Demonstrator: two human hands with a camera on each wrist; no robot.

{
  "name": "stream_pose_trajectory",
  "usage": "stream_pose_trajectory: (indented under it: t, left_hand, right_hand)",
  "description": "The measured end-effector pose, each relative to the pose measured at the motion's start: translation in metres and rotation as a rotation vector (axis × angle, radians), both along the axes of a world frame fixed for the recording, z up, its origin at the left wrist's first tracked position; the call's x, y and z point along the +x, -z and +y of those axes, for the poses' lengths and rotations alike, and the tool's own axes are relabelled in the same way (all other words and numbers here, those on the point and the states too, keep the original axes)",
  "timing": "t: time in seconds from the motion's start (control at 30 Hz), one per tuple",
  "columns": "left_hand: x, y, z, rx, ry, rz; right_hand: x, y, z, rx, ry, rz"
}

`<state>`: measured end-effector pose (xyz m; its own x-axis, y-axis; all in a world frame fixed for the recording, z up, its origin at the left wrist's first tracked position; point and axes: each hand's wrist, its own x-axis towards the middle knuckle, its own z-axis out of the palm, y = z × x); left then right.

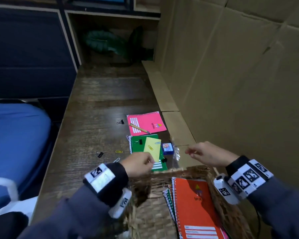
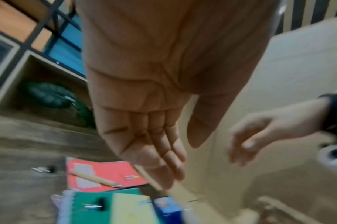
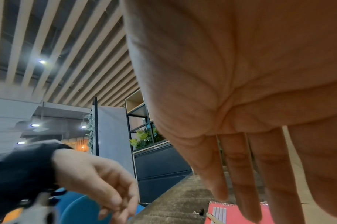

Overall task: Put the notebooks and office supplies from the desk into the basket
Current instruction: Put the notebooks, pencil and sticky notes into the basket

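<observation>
Left hand (image 1: 138, 163): empty, fingers relaxed, above green notebook (image 1: 138, 149).
Right hand (image 1: 208, 153): empty, fingers loose.
Advice: lift notebook level into basket (image 1: 155, 204); the clips on it could slide.

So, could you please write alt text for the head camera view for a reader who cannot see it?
Two empty hands, left hand and right hand, hover over a wooden desk above a woven basket holding an orange notebook. On the desk lie a pink notebook with a pen and a green notebook.

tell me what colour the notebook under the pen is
Pink, a spiral notebook with the pen lying across it; the head view shows it best.
</observation>
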<state>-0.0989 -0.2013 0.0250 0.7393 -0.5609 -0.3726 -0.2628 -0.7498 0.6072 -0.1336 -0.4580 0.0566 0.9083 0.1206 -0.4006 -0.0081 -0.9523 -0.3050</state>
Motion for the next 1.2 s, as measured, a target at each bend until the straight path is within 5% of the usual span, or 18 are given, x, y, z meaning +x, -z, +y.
stream_pose_trajectory:
  t: [0.27, 0.67, 0.83, 0.97, 1.2]
  left_hand:
    - [0.126, 0.072, 0.022, 0.424, -0.166, -0.02]
    - [0.145, 0.128, 0.003, 0.229, -0.374, 0.071]
    - [0.138, 0.115, 0.011, -0.066, -0.503, 0.095]
    - [0.121, 0.088, 0.022, -0.219, -0.472, -0.056]
    - [0.105, 0.029, 0.039, -0.128, -0.44, -0.206]
  right_hand:
    - [0.054, 0.032, 0.038, -0.094, -0.025, 0.031]
    - [0.175, 0.07, 0.058, -0.155, 0.146, 0.073]
    - [0.234, 0.091, 0.059, -0.197, 0.201, 0.031]
    - [0.275, 0.109, 0.063, -0.257, 0.185, 0.02]
    - [0.329, 0.152, 0.068, -0.345, 0.136, -0.022]
